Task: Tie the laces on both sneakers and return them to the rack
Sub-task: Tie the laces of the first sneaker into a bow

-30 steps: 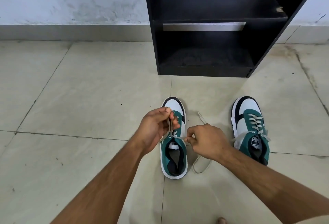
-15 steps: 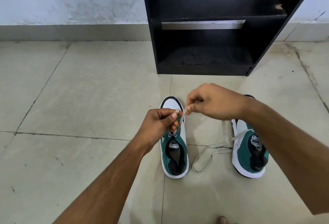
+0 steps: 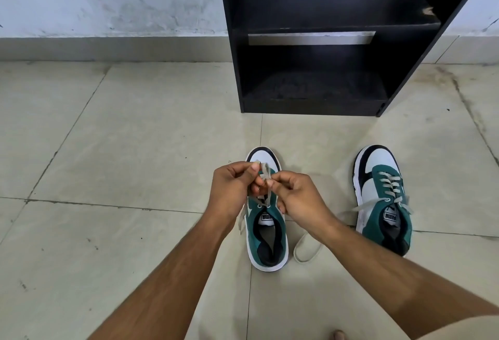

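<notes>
Two green, white and black sneakers stand on the tiled floor, toes towards the rack. Over the left sneaker (image 3: 267, 234) my left hand (image 3: 233, 191) pinches a loop of its grey lace (image 3: 265, 173). My right hand (image 3: 299, 195) holds the same lace just beside it, fingertips nearly touching. A slack length of that lace (image 3: 306, 252) lies on the floor to the sneaker's right. The right sneaker (image 3: 383, 199) stands apart with its lace ends loose at both sides. The black rack (image 3: 316, 42) stands ahead with both shelves bare.
A pale wall with a grey skirting (image 3: 108, 49) runs behind the rack. Large beige floor tiles (image 3: 121, 137) spread to the left. A toe (image 3: 337, 335) shows at the bottom edge.
My right hand has come back down from above the right sneaker to meet my left hand over the left sneaker. The right sneaker is uncovered again.
</notes>
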